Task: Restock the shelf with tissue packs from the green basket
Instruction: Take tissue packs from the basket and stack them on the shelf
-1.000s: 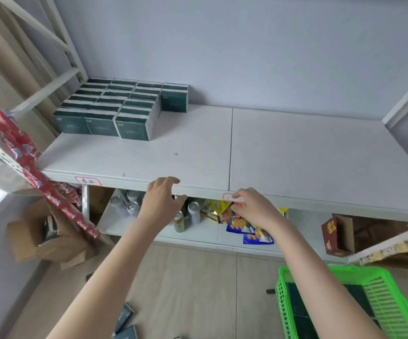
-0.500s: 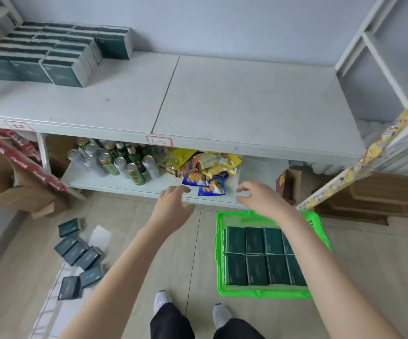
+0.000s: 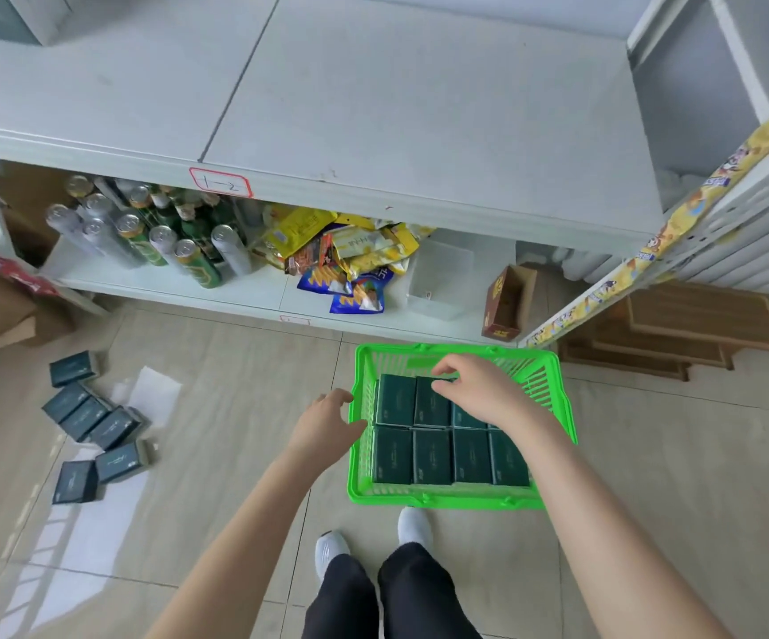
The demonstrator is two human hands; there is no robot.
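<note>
The green basket [image 3: 553, 398] stands on the floor before the shelf, filled with several dark green tissue packs [image 3: 433, 456] in two rows. My right hand [image 3: 477, 389] hovers over the back row, fingers spread above a pack, holding nothing. At the basket's left rim is my left hand [image 3: 327, 426], open, fingers near the wall. The white shelf top [image 3: 396, 99] is above; stacked tissue packs [image 3: 0, 16] show only at its far left corner.
Several loose tissue packs [image 3: 92, 422] lie on the floor at left near a white sheet. The lower shelf holds cans [image 3: 161, 237], snack bags [image 3: 345, 255] and a brown carton [image 3: 507, 302]. My feet [image 3: 373, 541] stand just behind the basket.
My view has tipped down from the shelf top to the floor. Both hands dropped from the shelf edge to the basket; the right one now sits over the packs.
</note>
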